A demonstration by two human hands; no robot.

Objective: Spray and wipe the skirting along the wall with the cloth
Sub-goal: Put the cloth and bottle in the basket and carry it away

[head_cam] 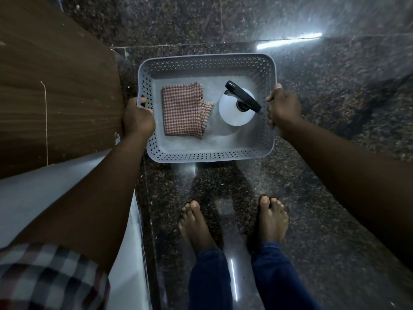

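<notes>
A grey perforated plastic basket (pixel 207 61) hangs over the dark granite floor in front of me. My left hand (pixel 137 118) grips its left rim and my right hand (pixel 282 106) grips its right rim. Inside lies a folded red-and-white checked cloth (pixel 183 110) on the left. A white spray bottle (pixel 234 110) with a black trigger head stands on the right. The dark skirting (pixel 143 220) runs along the foot of the white wall (pixel 33 186) at my left.
A brown wooden panel (pixel 55 86) stands at the upper left, close to the basket's left side. My bare feet (pixel 234 222) stand on the polished speckled floor (pixel 335 108) below the basket. The floor stretches away to the right and ahead.
</notes>
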